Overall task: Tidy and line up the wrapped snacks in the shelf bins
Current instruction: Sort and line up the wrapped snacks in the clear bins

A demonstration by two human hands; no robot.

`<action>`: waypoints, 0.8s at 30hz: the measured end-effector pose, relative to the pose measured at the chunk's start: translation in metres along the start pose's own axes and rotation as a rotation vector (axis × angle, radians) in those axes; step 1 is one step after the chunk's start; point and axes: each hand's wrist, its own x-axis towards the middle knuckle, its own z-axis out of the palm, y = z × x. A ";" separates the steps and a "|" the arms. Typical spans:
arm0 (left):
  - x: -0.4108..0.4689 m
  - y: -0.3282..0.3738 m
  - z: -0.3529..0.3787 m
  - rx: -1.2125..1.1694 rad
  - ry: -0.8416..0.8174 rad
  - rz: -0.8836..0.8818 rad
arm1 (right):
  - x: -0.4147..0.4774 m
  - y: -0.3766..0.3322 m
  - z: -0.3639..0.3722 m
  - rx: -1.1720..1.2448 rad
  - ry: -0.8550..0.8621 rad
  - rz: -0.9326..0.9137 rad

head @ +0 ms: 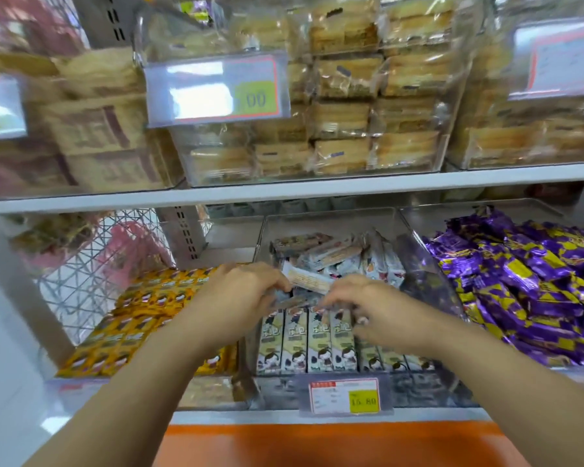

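Observation:
The middle clear bin (331,219) on the lower shelf holds white and green wrapped snack bars. A front row of them (305,345) stands upright side by side, and a loose jumble (344,257) lies behind. My left hand (240,294) reaches into the bin and pinches a pale snack bar (309,281) lying crosswise over the row. My right hand (368,305) is close beside it, fingers curled down onto the tops of the upright bars. Motion blur hides the fingertips.
A bin of yellow wrapped snacks (142,318) sits to the left and a heap of purple and yellow wrapped snacks (526,288) to the right. A price tag (346,397) hangs on the middle bin's front. Clear bins of cakes (344,96) fill the shelf above. A wire basket (91,274) stands far left.

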 end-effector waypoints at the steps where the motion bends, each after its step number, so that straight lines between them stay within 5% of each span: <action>1: 0.002 -0.005 -0.001 -0.035 0.001 -0.005 | 0.004 0.000 -0.003 0.065 0.073 0.019; 4: 0.009 -0.020 0.001 -0.168 0.111 -0.009 | 0.024 0.004 -0.009 0.153 0.307 0.113; 11: 0.020 -0.025 0.010 -0.249 0.065 -0.067 | 0.077 -0.002 0.008 -0.486 0.220 0.223; 14: 0.023 -0.025 0.005 -0.248 0.055 -0.059 | 0.078 -0.008 0.005 -0.513 0.285 0.196; 18: 0.028 -0.014 -0.005 -0.323 0.064 -0.077 | 0.048 -0.014 -0.024 0.123 0.370 0.204; 21: 0.032 0.003 -0.013 -0.509 0.040 -0.100 | 0.020 -0.018 -0.033 0.703 0.210 0.178; 24: 0.038 0.025 -0.020 -0.799 -0.009 -0.061 | 0.001 -0.019 -0.033 0.944 0.122 0.145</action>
